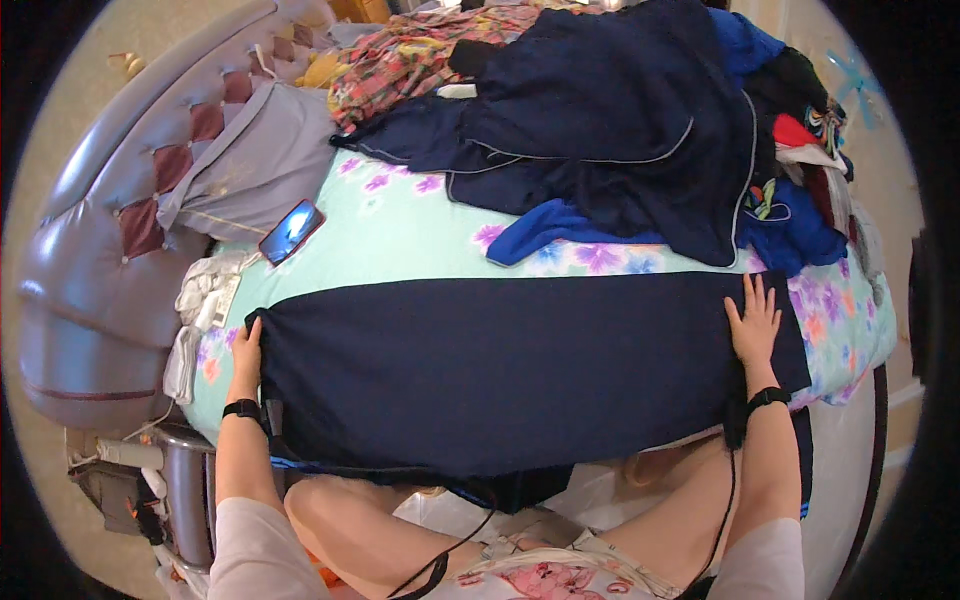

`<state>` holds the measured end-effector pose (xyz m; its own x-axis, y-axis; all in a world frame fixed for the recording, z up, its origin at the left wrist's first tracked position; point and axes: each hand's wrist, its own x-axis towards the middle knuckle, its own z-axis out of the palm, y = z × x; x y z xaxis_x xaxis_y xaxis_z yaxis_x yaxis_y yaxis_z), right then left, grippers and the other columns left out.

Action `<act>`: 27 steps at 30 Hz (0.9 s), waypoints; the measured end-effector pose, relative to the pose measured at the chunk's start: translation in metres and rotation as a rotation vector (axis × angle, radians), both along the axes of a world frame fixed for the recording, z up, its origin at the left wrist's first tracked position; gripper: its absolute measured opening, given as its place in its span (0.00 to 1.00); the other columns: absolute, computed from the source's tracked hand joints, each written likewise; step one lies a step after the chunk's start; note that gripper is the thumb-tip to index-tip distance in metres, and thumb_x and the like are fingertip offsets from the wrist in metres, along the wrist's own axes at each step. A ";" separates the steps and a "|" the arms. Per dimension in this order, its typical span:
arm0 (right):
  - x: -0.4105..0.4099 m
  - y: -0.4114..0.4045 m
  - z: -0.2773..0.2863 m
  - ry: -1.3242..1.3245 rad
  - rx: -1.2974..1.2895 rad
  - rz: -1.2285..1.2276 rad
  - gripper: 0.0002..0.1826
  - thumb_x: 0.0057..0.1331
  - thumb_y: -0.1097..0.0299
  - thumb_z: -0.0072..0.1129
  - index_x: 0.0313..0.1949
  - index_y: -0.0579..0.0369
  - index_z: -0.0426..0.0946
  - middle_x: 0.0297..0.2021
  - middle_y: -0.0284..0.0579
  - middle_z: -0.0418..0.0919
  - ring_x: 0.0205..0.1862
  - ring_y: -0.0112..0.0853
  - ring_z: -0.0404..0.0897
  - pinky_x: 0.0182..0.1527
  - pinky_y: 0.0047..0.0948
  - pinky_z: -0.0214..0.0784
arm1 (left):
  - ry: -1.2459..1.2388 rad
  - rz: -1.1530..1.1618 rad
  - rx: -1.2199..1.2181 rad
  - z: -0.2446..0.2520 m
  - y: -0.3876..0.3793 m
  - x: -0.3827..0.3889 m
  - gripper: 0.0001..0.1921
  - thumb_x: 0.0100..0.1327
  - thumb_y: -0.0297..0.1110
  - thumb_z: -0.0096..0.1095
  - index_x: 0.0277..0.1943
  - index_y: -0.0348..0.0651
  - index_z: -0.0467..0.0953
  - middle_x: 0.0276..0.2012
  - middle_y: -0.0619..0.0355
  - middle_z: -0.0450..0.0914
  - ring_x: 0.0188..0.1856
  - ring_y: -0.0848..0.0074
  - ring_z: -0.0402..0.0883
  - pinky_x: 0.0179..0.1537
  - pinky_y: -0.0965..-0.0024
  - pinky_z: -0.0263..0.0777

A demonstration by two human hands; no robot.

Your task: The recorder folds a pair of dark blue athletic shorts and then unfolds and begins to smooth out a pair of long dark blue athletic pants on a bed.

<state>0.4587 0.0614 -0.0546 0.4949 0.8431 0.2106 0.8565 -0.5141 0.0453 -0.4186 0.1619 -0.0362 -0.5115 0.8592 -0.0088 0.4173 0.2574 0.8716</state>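
Note:
A dark navy cloth garment (pixel 495 360) lies spread lengthwise across the near side of a bed, its lower edge hanging over the bedside. At its left end, my left hand (pixel 246 352) grips the gathered upper corner. My right hand (pixel 756 322) rests flat near the right end, palm down with fingers apart, on the fabric. What kind of garment it is cannot be told. Black straps or cords hang near both wrists.
Beyond it are a heap of navy clothing with light piping (pixel 600 112), a blue garment (pixel 555 229) and a plaid cloth (pixel 405 67). A phone (pixel 292 232) lies beside a grey pillow (pixel 262 150) by the tufted headboard (pixel 97 217). White cloths (pixel 202 292) lie at left.

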 end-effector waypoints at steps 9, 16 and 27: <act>0.007 0.007 -0.004 -0.067 -0.100 -0.063 0.36 0.75 0.37 0.41 0.78 0.28 0.51 0.79 0.35 0.50 0.80 0.44 0.47 0.76 0.62 0.39 | 0.091 0.082 -0.232 0.017 -0.069 0.011 0.30 0.73 0.56 0.55 0.43 0.28 0.82 0.30 0.53 0.83 0.29 0.64 0.78 0.32 0.59 0.69; 0.009 0.008 -0.007 -0.064 -0.082 -0.051 0.36 0.75 0.37 0.42 0.78 0.28 0.51 0.79 0.35 0.51 0.80 0.44 0.48 0.76 0.62 0.40 | 0.621 0.053 -0.380 0.006 -0.088 -0.041 0.26 0.68 0.51 0.63 0.39 0.28 0.83 0.36 0.37 0.85 0.42 0.53 0.86 0.47 0.56 0.75; 0.008 0.007 -0.007 -0.055 -0.038 -0.032 0.36 0.74 0.39 0.45 0.77 0.31 0.54 0.78 0.36 0.52 0.79 0.45 0.49 0.75 0.62 0.41 | -0.138 0.148 -0.356 0.043 -0.016 0.003 0.37 0.66 0.66 0.58 0.61 0.38 0.76 0.53 0.53 0.83 0.52 0.68 0.81 0.53 0.64 0.72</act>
<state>0.4670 0.0679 -0.0618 0.5099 0.8352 0.2061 0.8355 -0.5379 0.1124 -0.4154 0.1455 0.0069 -0.6026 0.7072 -0.3698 0.2380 0.6015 0.7626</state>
